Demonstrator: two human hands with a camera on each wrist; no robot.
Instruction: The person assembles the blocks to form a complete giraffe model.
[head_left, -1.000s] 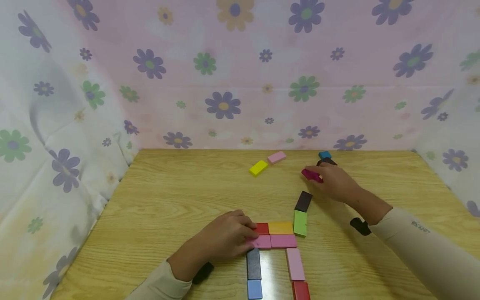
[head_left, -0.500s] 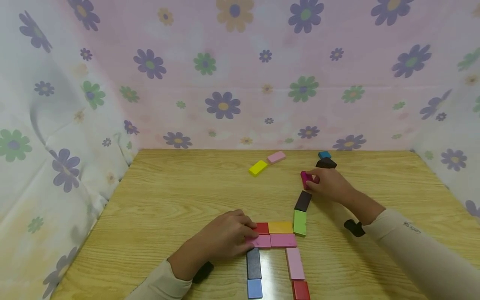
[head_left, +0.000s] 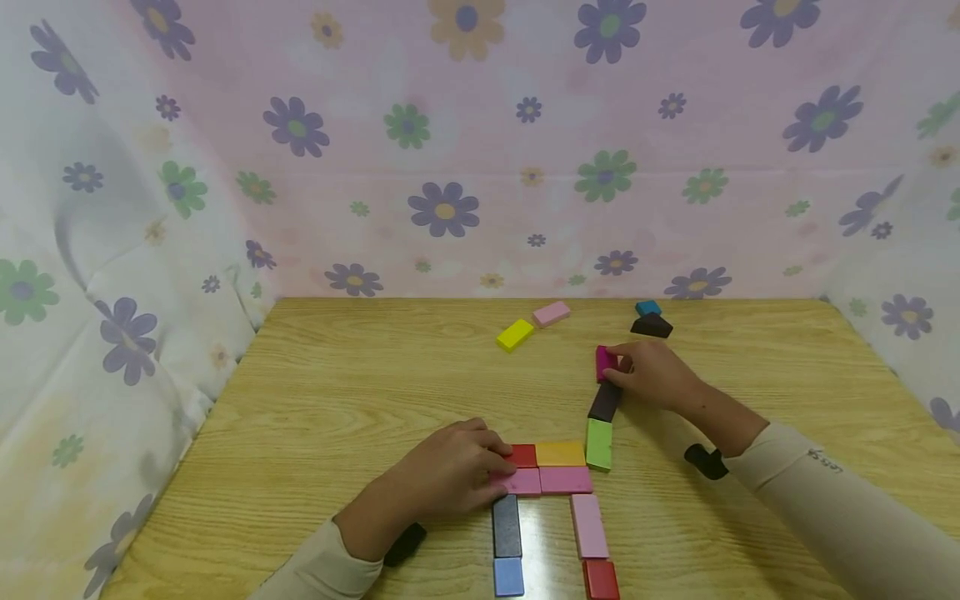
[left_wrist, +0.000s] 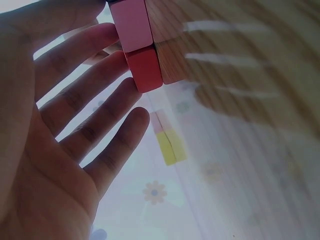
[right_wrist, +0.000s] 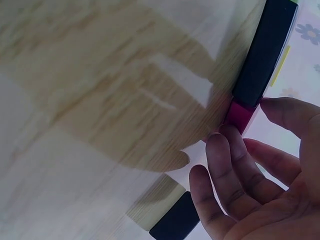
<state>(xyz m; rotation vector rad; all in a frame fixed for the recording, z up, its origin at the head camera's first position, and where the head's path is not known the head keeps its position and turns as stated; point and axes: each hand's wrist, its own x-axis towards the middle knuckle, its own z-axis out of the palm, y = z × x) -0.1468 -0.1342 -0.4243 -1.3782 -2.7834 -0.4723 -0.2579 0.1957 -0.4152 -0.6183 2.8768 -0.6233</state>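
My right hand pinches a magenta block between thumb and fingers, its near end right at a dark brown block. In the right wrist view the magenta block shows between the fingertips, end to end with the dark one. A lime green block continues that line toward me. My left hand rests with extended fingers against the left ends of a red block and a pink block. Its fingertips touch both in the left wrist view, where the red block is plain.
An orange block and a second pink block extend the rows rightward. Two columns run toward me, with a dark grey block and a light pink block. Farther back lie yellow, pink, blue and black blocks.
My right hand has brought the magenta block left and toward me, turning it lengthwise to meet the dark brown block's far end. My left hand has stayed in place.
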